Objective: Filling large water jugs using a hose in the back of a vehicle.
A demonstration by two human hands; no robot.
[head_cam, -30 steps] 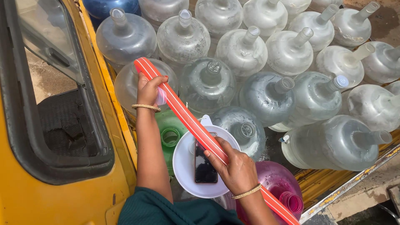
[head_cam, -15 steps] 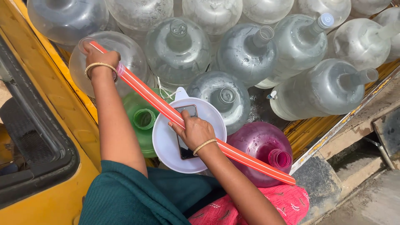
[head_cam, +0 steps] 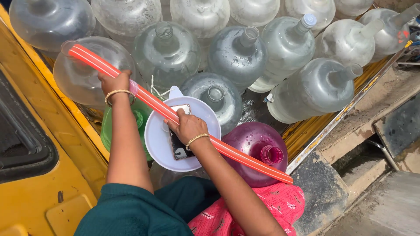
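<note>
**Hands steady a striped tube over the jugs**

Left hand (head_cam: pixel 114 83) and right hand (head_cam: pixel 188 126) both grip the orange striped tube (head_cam: pixel 153 101), slanting across the white funnel (head_cam: pixel 162 148) above the clear water jugs (head_cam: pixel 236 52). Keeping both grips firm should hold it level

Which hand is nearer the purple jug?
The right hand, gripping the orange hose just left of the purple jug. The left hand grips the hose farther up, beyond the white funnel.
</note>
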